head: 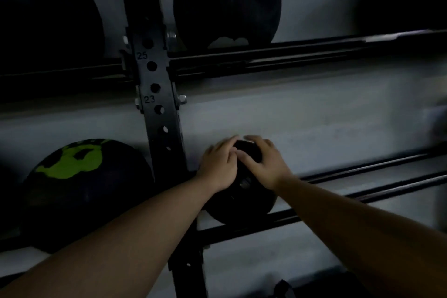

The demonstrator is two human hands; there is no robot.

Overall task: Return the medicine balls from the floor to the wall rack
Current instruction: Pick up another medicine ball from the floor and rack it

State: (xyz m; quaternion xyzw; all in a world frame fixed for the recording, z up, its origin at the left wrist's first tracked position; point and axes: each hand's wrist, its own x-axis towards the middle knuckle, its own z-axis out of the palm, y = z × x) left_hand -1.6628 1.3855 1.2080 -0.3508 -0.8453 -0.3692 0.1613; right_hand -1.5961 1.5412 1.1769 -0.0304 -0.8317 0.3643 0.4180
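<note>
A small black medicine ball (244, 201) sits on the lower rails (362, 195) of the black wall rack, just right of the upright post (157, 109). My left hand (219, 167) lies on the ball's upper left side, fingers spread over it. On its upper right side rests my right hand (264, 164), also pressed on the ball. Both hands cover the ball's top; its lower half shows between my forearms.
A larger black ball with green markings (84, 191) rests on the lower rails left of the post. More dark balls (227, 2) sit on the upper rails (290, 55). Behind the rack is a grey wall; a dark object lies low near the bottom edge.
</note>
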